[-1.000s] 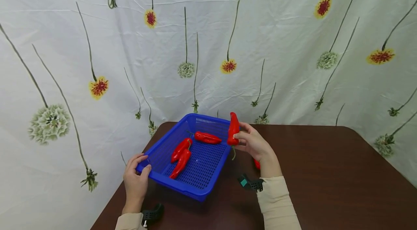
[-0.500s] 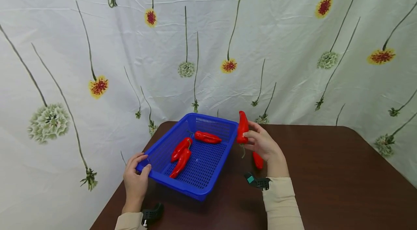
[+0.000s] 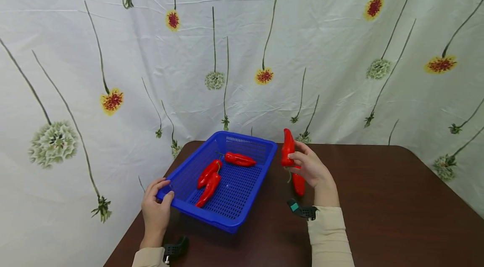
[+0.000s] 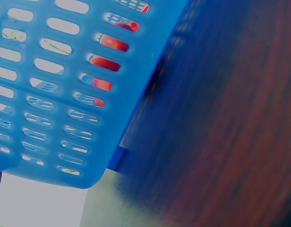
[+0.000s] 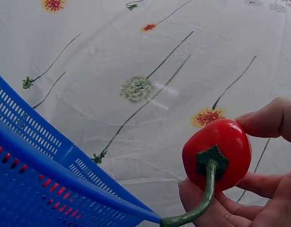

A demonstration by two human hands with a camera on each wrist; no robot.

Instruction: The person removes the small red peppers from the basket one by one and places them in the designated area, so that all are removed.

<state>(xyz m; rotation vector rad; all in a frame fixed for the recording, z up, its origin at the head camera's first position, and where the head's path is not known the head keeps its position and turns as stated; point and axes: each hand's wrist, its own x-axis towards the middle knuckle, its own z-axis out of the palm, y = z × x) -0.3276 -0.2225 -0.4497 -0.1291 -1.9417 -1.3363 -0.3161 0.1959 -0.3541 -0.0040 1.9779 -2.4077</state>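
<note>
My left hand [image 3: 155, 212] grips the near left corner of a blue plastic basket [image 3: 204, 213], thumb inside the rim. In the basket lie three red peppers: one pepper [image 3: 240, 159] across the far part, and two peppers [image 3: 208, 191] side by side at the left. To the right of the basket, my right hand [image 3: 314, 169] pinches another red pepper [image 3: 288, 147] between thumb and fingers, its tip up and green stem down. The right wrist view shows this pepper's stem end [image 5: 216, 161]. Below the hand, a further red pepper [image 3: 298, 183] lies on the table, partly covered.
The dark brown table [image 3: 385, 208] extends to the right of the basket. Behind it hangs a white cloth [image 3: 332, 40] printed with flowers. Through the basket's slotted wall [image 4: 55, 85] in the left wrist view, bits of red pepper show.
My right hand has moved right with its pepper, from over the basket's right rim to beside it. More of the pepper on the table shows. My left hand keeps its place on the basket.
</note>
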